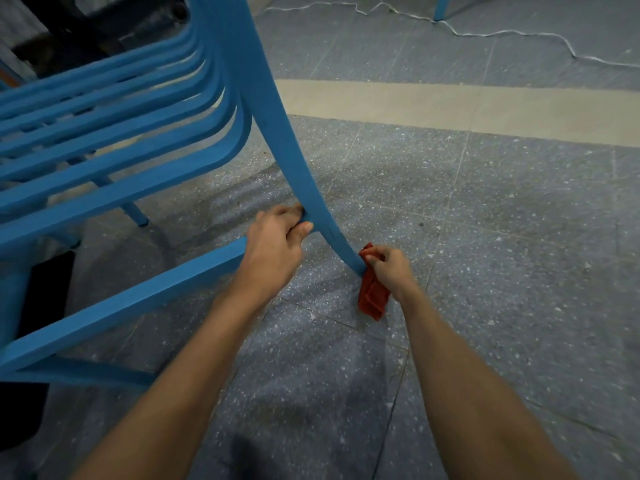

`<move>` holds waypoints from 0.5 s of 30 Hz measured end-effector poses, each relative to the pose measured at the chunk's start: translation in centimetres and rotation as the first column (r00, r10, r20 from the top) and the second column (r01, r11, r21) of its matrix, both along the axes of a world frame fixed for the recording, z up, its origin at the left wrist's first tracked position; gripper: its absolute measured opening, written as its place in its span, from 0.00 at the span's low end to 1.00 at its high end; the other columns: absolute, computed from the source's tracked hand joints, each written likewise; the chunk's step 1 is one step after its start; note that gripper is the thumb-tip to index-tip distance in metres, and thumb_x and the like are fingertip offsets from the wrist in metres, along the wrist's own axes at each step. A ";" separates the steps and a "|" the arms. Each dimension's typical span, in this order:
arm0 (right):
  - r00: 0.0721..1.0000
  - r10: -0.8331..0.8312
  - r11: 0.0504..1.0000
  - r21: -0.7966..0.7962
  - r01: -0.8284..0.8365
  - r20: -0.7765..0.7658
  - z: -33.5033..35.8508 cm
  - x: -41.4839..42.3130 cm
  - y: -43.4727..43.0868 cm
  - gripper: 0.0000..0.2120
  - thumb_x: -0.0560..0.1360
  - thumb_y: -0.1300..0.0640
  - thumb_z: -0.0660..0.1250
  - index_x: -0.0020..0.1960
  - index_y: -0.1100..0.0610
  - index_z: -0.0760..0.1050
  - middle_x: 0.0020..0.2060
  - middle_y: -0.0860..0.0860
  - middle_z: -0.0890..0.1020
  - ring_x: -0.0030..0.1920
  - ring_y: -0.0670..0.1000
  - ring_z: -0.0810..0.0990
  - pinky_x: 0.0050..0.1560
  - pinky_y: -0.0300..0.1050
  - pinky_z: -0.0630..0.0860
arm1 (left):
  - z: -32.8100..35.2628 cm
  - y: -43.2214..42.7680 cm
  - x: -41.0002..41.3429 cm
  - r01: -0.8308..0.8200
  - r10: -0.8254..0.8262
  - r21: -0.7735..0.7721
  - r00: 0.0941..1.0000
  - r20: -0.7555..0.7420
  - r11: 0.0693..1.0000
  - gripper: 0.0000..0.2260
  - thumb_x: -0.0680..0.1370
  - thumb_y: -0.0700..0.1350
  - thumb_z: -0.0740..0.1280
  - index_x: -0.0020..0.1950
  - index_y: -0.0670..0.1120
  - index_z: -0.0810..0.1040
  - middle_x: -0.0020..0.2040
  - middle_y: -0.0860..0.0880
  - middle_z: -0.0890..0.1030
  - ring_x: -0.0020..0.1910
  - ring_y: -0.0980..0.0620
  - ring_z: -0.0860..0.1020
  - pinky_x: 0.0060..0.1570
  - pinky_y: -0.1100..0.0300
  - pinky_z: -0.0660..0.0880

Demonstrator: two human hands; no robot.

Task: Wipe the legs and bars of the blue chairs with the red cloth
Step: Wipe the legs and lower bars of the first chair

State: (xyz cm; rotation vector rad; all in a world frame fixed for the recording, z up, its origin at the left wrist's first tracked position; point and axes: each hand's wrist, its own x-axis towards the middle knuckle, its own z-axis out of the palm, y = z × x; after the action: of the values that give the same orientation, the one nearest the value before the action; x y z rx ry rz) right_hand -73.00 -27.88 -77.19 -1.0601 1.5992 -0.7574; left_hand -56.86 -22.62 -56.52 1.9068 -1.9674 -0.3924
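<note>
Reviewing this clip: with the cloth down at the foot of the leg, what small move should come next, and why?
Probably draw the red cloth up the blue chair leg toward the left hand. The right hand pinches the cloth at the leg's foot, near the floor, while the left hand grips the leg higher up, steadying it.

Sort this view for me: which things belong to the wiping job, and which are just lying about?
Job: blue chair leg, red cloth, left hand gripping that leg, right hand pinching the cloth.
Lying about: white cord, black object at left.
</note>
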 end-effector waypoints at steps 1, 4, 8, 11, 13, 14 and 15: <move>1.000 -0.016 1.000 -0.002 0.016 0.000 0.1 0.1 0.0 0.08 0.79 0.59 0.63 0.53 0.54 0.82 0.45 0.53 0.82 0.44 0.50 0.78 0.44 0.40 0.71 | 0.0 -0.1 -0.1 -0.001 0.001 0.002 1.000 -0.002 1.000 0.11 0.80 0.43 0.63 0.59 0.42 0.80 0.57 0.46 0.80 0.52 0.43 0.75 0.53 0.52 0.70; 0.996 -0.071 0.994 -0.077 0.074 0.051 0.9 0.7 1.0 0.08 0.79 0.57 0.63 0.53 0.54 0.81 0.43 0.52 0.82 0.43 0.49 0.79 0.42 0.40 0.71 | 0.1 0.1 -0.1 0.002 -0.002 0.010 1.000 0.000 1.000 0.11 0.80 0.43 0.63 0.59 0.42 0.80 0.55 0.45 0.80 0.53 0.44 0.75 0.53 0.54 0.69; 0.937 -0.172 0.960 -0.161 0.228 0.305 1.6 1.3 2.8 0.10 0.78 0.53 0.65 0.52 0.54 0.83 0.44 0.51 0.84 0.41 0.46 0.80 0.41 0.37 0.75 | 0.1 0.1 0.0 -0.008 0.008 0.011 1.000 -0.011 1.000 0.11 0.80 0.43 0.63 0.59 0.42 0.80 0.55 0.45 0.79 0.53 0.45 0.74 0.53 0.56 0.68; 0.885 -0.220 0.948 -0.123 0.293 0.410 0.6 1.3 3.9 0.09 0.78 0.56 0.66 0.54 0.55 0.83 0.46 0.50 0.84 0.42 0.44 0.81 0.39 0.32 0.76 | 0.2 0.1 -0.1 -0.004 0.004 0.016 0.999 -0.035 1.000 0.11 0.80 0.43 0.63 0.60 0.43 0.80 0.54 0.45 0.80 0.53 0.45 0.75 0.56 0.51 0.70; 0.893 -0.256 0.954 -0.051 0.295 0.369 -0.7 0.9 3.9 0.08 0.77 0.58 0.67 0.54 0.55 0.82 0.47 0.52 0.83 0.43 0.47 0.81 0.37 0.32 0.75 | 0.3 0.1 -0.2 0.005 -0.004 0.018 0.999 -0.051 1.000 0.12 0.80 0.43 0.63 0.61 0.43 0.79 0.55 0.46 0.80 0.54 0.45 0.75 0.58 0.51 0.70; 0.911 -0.265 0.959 -0.015 0.285 0.317 -1.2 0.6 3.6 0.08 0.77 0.59 0.67 0.53 0.55 0.82 0.48 0.53 0.83 0.43 0.49 0.81 0.38 0.33 0.74 | 0.3 0.1 -0.1 0.006 -0.005 0.016 0.999 -0.051 1.000 0.12 0.80 0.43 0.63 0.61 0.43 0.79 0.55 0.46 0.80 0.54 0.46 0.75 0.58 0.52 0.70; 0.933 -0.261 0.964 0.015 0.265 0.248 -1.7 0.3 3.2 0.07 0.77 0.58 0.67 0.53 0.54 0.82 0.48 0.53 0.83 0.44 0.50 0.80 0.40 0.36 0.74 | 0.3 0.1 -0.1 0.007 -0.006 0.014 0.999 -0.050 1.000 0.12 0.80 0.43 0.63 0.61 0.43 0.79 0.55 0.46 0.79 0.54 0.46 0.74 0.58 0.53 0.70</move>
State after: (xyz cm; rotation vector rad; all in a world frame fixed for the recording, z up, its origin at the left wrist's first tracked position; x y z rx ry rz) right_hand -72.74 -24.70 -78.87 -0.7363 1.5343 -1.0442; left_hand -57.00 -22.49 -56.18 1.8819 -1.9443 -0.4523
